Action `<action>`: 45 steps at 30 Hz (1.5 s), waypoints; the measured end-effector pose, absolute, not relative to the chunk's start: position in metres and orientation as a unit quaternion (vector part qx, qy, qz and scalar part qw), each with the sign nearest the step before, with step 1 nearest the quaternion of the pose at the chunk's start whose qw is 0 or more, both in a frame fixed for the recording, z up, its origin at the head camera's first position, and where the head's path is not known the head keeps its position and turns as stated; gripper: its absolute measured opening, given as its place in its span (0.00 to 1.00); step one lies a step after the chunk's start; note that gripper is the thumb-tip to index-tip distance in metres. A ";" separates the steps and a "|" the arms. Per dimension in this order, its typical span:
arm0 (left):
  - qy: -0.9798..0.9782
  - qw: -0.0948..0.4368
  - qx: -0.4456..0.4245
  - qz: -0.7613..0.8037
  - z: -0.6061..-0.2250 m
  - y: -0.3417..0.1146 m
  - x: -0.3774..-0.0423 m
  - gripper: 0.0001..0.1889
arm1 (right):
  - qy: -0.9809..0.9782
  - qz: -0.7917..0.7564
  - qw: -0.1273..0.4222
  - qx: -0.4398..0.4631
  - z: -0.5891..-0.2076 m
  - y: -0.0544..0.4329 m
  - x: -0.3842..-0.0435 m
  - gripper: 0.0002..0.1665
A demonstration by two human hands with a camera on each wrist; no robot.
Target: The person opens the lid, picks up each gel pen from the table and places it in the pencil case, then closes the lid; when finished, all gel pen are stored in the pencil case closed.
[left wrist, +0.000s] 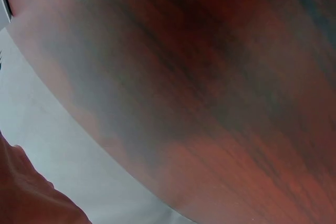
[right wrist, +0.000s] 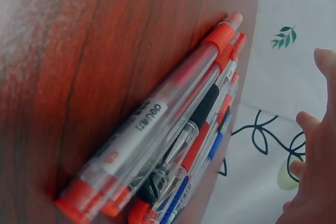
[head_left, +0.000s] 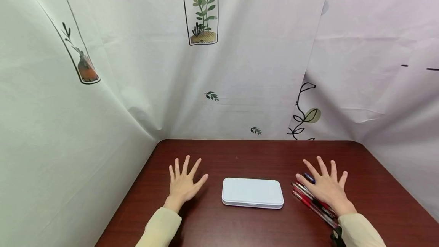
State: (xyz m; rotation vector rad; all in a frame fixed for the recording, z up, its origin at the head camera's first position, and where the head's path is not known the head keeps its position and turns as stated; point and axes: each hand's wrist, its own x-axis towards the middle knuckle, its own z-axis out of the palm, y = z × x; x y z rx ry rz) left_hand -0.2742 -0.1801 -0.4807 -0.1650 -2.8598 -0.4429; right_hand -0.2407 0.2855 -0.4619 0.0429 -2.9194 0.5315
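A pale, closed pencil case (head_left: 252,191) lies flat in the middle of the table, between the two hands. To its left is my left hand (head_left: 184,186), fingers spread and straight, holding nothing. My right hand (head_left: 327,189) is spread the same way over a bunch of pens (head_left: 317,206) and partly hides them in the head view. In the right wrist view the pens (right wrist: 152,121) lie side by side, with red, black and blue parts. That hand's fingers (right wrist: 317,124) are apart from them. The left wrist view shows only part of the left hand (left wrist: 31,195).
The dark red-brown table (head_left: 205,224) has rounded far corners. A white printed cloth (head_left: 253,68) hangs behind it and along both sides. Near the right sleeve sits a small black object (head_left: 337,236), partly hidden, its kind unclear.
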 end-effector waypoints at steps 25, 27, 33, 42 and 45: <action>-0.908 -0.059 -0.260 -0.321 -0.462 -0.146 -0.264 0.66 | -0.969 0.209 0.097 0.088 -0.453 0.257 -0.237 0.48; -0.911 -0.064 -0.263 -0.312 -0.463 -0.141 -0.264 0.65 | -0.971 0.206 0.087 0.089 -0.456 0.251 -0.238 0.49; -0.913 -0.086 -0.265 -0.299 -0.471 -0.129 -0.265 0.65 | -0.972 0.199 0.072 0.104 -0.464 0.235 -0.239 0.51; -0.914 -0.084 -0.279 -0.283 -0.476 -0.119 -0.269 0.60 | -0.973 0.182 0.043 0.136 -0.469 0.219 -0.237 0.53; -0.912 -0.081 -0.278 -0.289 -0.477 -0.117 -0.268 0.59 | -0.971 0.176 0.048 0.156 -0.471 0.212 -0.238 0.55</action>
